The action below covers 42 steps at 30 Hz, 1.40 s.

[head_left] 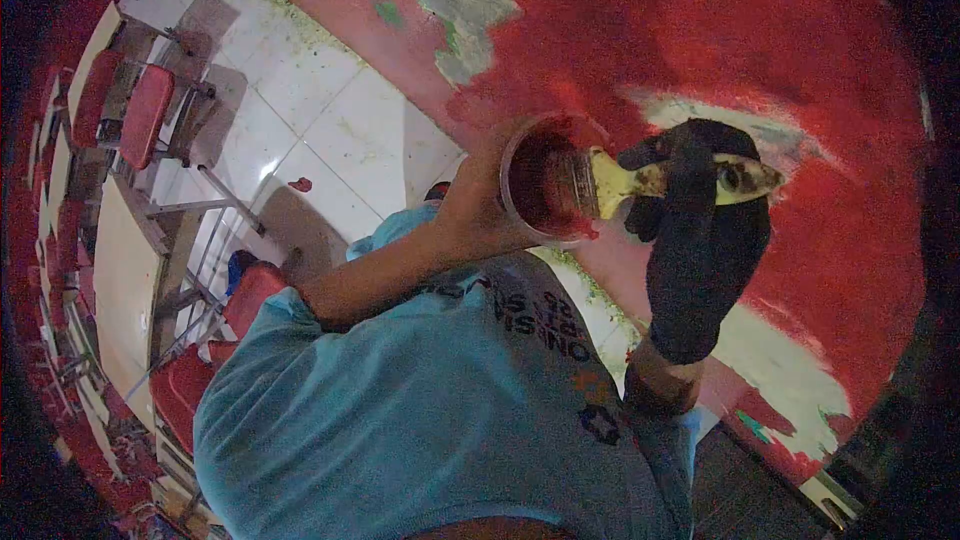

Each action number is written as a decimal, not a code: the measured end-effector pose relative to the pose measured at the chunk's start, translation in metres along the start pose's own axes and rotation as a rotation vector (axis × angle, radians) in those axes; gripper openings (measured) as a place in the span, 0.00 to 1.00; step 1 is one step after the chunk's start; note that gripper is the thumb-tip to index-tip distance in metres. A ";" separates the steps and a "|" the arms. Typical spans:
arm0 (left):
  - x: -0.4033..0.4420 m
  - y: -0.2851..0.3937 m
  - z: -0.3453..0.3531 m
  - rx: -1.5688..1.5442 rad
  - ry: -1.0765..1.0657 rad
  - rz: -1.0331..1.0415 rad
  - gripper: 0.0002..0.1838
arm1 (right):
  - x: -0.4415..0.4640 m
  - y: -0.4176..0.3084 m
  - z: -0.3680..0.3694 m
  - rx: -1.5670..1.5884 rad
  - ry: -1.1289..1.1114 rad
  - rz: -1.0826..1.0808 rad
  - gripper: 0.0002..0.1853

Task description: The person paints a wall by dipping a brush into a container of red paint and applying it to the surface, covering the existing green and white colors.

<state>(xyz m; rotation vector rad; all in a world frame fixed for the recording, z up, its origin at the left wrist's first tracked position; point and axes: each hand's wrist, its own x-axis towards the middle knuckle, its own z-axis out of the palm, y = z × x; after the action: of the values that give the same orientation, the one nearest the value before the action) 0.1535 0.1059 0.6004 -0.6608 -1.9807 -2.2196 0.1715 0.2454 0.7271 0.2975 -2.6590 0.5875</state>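
A clear plastic cup (pixel 510 202) holding dark red paint is gripped by my bare left hand (pixel 478 180), its fingers mostly hidden behind the cup. In a black glove, my right hand (pixel 700 230) is closed around a paintbrush (pixel 625 188) with a pale yellow, paint-stained handle. The bristle end lies over the cup's mouth, on its right side; I cannot tell how deep it reaches. Some red paint marks the cup's rim. Beyond both hands stands a wall (pixel 800 30) covered largely in red paint, with pale unpainted patches and small green spots.
White floor tiles (pixel 330 150) run along the wall's foot, with debris by the edge and a red spot (pixel 300 184) on one tile. To the left stand red chairs (pixel 150 115) and desks with light tops (pixel 130 290). A dark surface (pixel 750 490) lies at lower right.
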 end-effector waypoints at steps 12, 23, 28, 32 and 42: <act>-0.002 0.008 0.002 -0.079 -0.014 -0.060 0.50 | -0.001 -0.017 -0.001 0.553 0.044 0.433 0.09; -0.002 0.006 -0.004 0.084 0.027 0.032 0.50 | -0.013 0.006 -0.015 0.843 0.209 0.571 0.10; 0.003 0.018 -0.011 0.222 0.012 -0.023 0.50 | -0.033 0.024 -0.008 0.435 0.355 0.518 0.12; 0.005 0.017 -0.011 0.236 -0.031 0.030 0.51 | -0.049 0.035 0.003 0.339 0.250 0.498 0.19; 0.016 0.009 -0.004 0.188 -0.089 0.043 0.52 | -0.073 0.047 -0.007 -0.047 0.067 0.305 0.18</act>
<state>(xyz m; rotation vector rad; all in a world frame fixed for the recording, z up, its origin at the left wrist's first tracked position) 0.1418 0.1040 0.6147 -0.7811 -2.1611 -1.9801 0.2257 0.2991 0.6854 -0.1425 -2.6659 0.6134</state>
